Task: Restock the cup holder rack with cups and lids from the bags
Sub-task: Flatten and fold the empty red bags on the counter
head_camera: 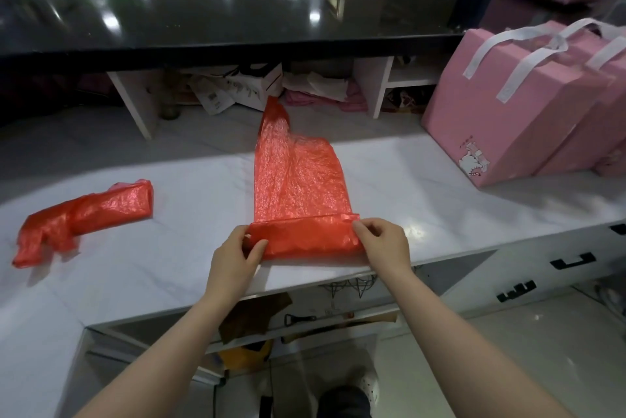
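A flattened red plastic bag [294, 177] lies lengthwise on the white counter [176, 248], its handles pointing away from me. Its near end is folded over into a band at the counter's front edge. My left hand [237, 255] pinches the left end of that fold, thumb on top. My right hand [382, 241] pinches the fold's right end between thumb and fingers. A second red bag [84, 214], loosely folded and crumpled, lies on the counter to the left. No cups, lids or cup rack are in view.
Pink gift boxes with white ribbon handles [515, 99] stand at the right on the counter. A raised black glossy ledge [220, 21] runs across the back, with cubbies of papers and boxes [244, 86] beneath it. Open shelves lie below the counter's front edge.
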Available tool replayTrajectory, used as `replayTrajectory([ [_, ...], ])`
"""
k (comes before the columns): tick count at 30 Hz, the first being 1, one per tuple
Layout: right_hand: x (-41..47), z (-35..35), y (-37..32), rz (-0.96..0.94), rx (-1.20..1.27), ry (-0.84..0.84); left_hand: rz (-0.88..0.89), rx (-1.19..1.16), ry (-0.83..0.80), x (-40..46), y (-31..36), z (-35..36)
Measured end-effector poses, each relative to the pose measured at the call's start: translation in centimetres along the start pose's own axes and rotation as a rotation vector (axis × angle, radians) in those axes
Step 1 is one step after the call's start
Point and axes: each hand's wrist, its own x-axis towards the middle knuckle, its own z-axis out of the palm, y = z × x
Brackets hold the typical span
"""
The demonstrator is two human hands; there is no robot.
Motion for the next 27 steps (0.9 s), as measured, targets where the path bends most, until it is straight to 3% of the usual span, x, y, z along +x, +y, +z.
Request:
replayTrajectory([
  [3,0.0,0.2,-0.2,0.049,-0.082,0.002,-0.01,-0.049,-0.029,-0.3,0.0,0.2],
  [5,-0.3,0.6,0.1,0.037,-0.172,-0.008,0.072,-0.01,-0.007,-0.7,0.0,0.2],
  [8,-0.6,1.1,0.4,-0.003,-0.228,0.026,0.449,0.293,0.041,-1.0,0.0,0.4],
  [10,-0.5,1.2,0.3,-0.019,-0.281,0.023,0.602,0.473,-0.086,-0.8,0.2,0.6],
  [13,-0.4,1.2,0.2,-0.06,-0.346,0.016,0.455,0.578,-0.33,-0.3,-0.1,0.7],
  [15,-0.5,1.1,0.6,-0.185,-0.476,0.005,0.417,0.59,-0.363,-0.1,-0.7,0.8],
  [19,-1.1,-0.1,2.7,-0.421,-0.826,-0.263,0.44,0.563,-0.384,0.2,-0.8,0.2],
  [24,-1.8,-1.7,4.0,-0.608,-0.715,-0.226,0.523,0.509,-0.392,0.2,-1.1,-1.2],
  [27,-1.5,-2.2,3.5,-0.539,-0.52,-0.237,0.538,0.475,-0.416,0.0,-1.2,-1.9],
])
